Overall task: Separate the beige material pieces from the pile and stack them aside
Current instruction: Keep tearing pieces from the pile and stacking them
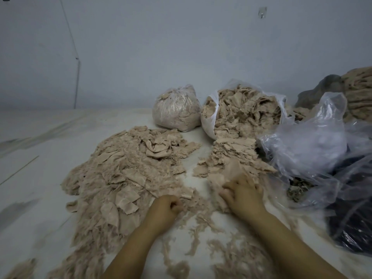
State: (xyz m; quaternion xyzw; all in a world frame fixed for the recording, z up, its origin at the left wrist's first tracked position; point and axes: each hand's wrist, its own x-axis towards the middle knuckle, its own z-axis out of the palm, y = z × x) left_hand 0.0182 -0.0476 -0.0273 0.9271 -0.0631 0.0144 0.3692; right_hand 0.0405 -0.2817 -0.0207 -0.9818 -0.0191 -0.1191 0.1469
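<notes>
A broad pile of beige material pieces (124, 178) covers the white floor on the left. A smaller heap of flat beige pieces (231, 156) spills from an open white bag (209, 121) in the middle. My left hand (167, 208) is curled into a fist at the near right edge of the broad pile, pinching beige fluff. My right hand (243, 194) lies knuckles up on the near end of the smaller heap, its fingers closed on a beige piece. Thin fluffy strands (201, 222) lie between and below my forearms.
A tied clear bag of beige scraps (175, 109) stands behind the piles by the wall. Crumpled clear plastic bags (310, 143) crowd the right side, over a dark bag (352, 224). More beige material (360, 91) is heaped at the far right.
</notes>
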